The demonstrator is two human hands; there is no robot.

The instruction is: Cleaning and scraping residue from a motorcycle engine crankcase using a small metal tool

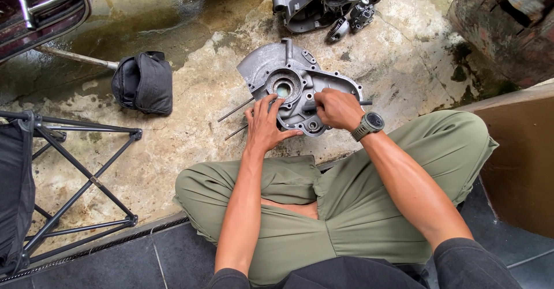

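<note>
Engine casing [288, 72] lies on wet, stained concrete floor [190, 133] outdoors.

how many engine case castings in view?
2. One grey aluminium engine case half lies on the concrete under both hands: left hand flat on it, right hand gripping a thin dark rod. A second grey casting sits at top. Others may be out of frame.

The person is wearing loose olive-green trousers [346, 208], the cloth creasing in soft folds over both knees. A dark charcoal top is showing at the bottom edge, its short sleeves [467, 260] ending above the elbows, so both forearms are going bare. On the right wrist a chunky grey-green wristwatch [368, 124] is sitting, round-faced with a dark dial and a ribbed strap. Both hands are gloveless and the fingers ringless.
</note>
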